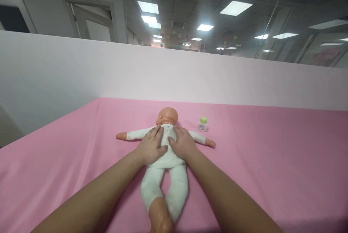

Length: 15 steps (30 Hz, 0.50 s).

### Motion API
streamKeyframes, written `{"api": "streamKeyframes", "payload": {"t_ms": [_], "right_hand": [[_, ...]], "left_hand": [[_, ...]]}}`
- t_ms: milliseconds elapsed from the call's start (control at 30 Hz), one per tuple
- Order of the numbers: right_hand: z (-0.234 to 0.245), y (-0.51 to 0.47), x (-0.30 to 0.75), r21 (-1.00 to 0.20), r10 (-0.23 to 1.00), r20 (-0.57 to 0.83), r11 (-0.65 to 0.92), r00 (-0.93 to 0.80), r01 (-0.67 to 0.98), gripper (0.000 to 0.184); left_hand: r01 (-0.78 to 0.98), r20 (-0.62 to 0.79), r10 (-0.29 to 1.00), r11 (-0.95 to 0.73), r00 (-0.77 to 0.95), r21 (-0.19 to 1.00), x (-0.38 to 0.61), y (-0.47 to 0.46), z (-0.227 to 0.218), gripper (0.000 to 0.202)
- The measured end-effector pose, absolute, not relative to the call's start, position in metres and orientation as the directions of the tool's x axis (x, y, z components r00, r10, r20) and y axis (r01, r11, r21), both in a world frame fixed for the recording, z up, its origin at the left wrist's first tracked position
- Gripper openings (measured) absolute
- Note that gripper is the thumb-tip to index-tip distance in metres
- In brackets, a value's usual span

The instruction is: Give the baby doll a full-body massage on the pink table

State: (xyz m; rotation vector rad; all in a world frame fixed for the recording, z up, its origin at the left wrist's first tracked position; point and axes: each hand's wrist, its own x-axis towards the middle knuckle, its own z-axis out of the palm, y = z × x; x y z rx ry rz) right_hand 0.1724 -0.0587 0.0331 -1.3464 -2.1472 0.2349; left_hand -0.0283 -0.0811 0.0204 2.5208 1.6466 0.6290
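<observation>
While both hands rest on the doll (164, 160), a little bottle (202, 124) stands upright on the pink sheet (272, 160), near the doll's arm but not touching it. The bottle has a green cap and a clear body with a label; what is inside it is too small to tell. The doll lies face down in the middle of the pink sheet, arms stretched out to both sides and legs pointing toward the camera. It wears a white suit, and its bare head, hands and one foot show. The left hand (150, 148) lies flat on its back, fingers spread. The right hand (182, 144) lies flat beside it, fingers spread too, thumbs almost meeting. A white wall (81, 70) stands behind the sheet.
</observation>
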Motion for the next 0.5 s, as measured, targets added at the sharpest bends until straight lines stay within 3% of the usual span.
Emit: {"api": "streamKeyframes", "payload": {"t_ms": [200, 333, 500], "right_hand": [[0.0303, -0.0493, 0.1716, -0.465, 0.882, 0.297, 0.468, -0.366, 0.751, 0.046], [0.0293, -0.0512, 0.1714, -0.499, 0.886, 0.327, 0.456, -0.327, 0.737, 0.049], [0.0288, -0.0529, 0.1803, -0.488, 0.882, 0.375, 0.45, -0.286, 0.748, 0.057]], "left_hand": [[0.821, 0.274, 0.899, -0.426, 0.341, 0.38, -0.0288, -0.0734, 0.023, 0.06], [0.812, 0.27, 0.913, -0.398, 0.306, 0.427, -0.0291, -0.0733, 0.0224, 0.068], [0.787, 0.375, 0.897, -0.4, 0.232, 0.471, -0.0385, -0.0739, 0.0186, 0.069]]}}
